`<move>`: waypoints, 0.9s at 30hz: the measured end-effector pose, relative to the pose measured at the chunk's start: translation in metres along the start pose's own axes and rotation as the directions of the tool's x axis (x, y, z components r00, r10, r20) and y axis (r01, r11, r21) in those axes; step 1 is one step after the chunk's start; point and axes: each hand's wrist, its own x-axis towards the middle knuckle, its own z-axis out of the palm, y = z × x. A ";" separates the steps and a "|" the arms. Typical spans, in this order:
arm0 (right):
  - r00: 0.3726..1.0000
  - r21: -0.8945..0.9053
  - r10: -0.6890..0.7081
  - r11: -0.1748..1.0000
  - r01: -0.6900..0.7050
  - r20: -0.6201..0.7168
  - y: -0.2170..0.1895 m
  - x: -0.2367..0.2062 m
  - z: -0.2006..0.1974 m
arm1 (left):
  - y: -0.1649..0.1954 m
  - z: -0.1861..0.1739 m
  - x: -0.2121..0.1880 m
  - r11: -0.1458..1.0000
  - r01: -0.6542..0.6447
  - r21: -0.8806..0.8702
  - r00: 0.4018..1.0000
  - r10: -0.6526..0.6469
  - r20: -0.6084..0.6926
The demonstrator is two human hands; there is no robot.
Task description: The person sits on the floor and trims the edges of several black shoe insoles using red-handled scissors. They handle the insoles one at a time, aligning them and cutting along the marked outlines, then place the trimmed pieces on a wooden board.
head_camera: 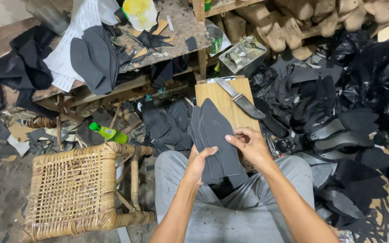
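2 hands on black insole cut-outs

Left hand grips the fanned stack from below; right hand pinches its top piece.

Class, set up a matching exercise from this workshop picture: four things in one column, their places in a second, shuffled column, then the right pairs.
Things:
1. knife
2. green bottle
3. yellow tub
4. dark insoles

Places:
A. on the upper workbench
B. in both hands
C. on the wooden board
D. on the floor behind the cane stool

Pairs: 1-C, 2-D, 3-A, 4-B
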 end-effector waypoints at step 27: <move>0.955 0.334 -0.078 0.926 0.176 -0.287 -0.035 0.017 -0.022 | 0.051 -0.005 0.026 0.882 -0.242 0.403 0.962 0.273 -0.019</move>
